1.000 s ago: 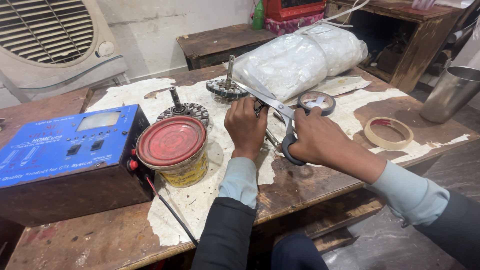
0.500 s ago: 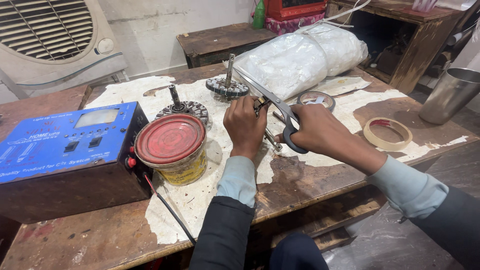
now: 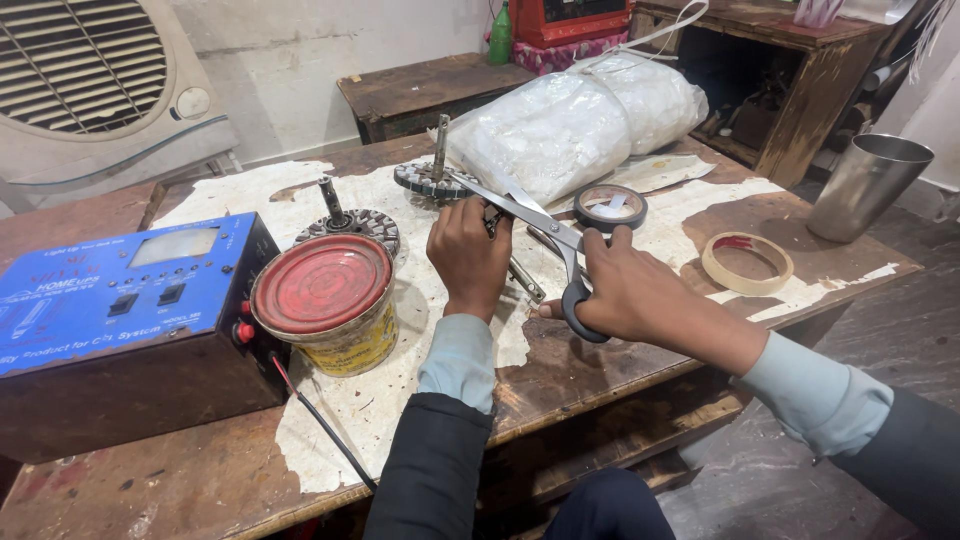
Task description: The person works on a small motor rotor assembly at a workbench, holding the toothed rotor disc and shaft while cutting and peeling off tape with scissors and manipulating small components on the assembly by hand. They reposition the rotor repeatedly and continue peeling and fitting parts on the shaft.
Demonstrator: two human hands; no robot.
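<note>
My right hand [image 3: 640, 298] grips the black handles of a large pair of scissors [image 3: 530, 228], its long blades pointing up-left toward a round toothed metal part with a shaft [image 3: 428, 175]. My left hand [image 3: 470, 255] is closed over a small object at the blades, which its fingers hide. A metal tool [image 3: 524, 280] lies on the table just below that hand. Both hands are over a wooden table [image 3: 600, 360] covered with peeling white paper.
A tin with a red lid [image 3: 324, 300] and a blue electrical box [image 3: 120, 320] with a cable stand at left. Another toothed part with a shaft [image 3: 350, 222], a black tape roll [image 3: 610, 207], a beige tape roll [image 3: 747, 263], a white plastic bundle [image 3: 570, 125] and a steel cup [image 3: 868, 185] surround the hands.
My right hand and the scissors have shifted slightly right and down, and the black tape roll behind it shows more. My left hand stays put.
</note>
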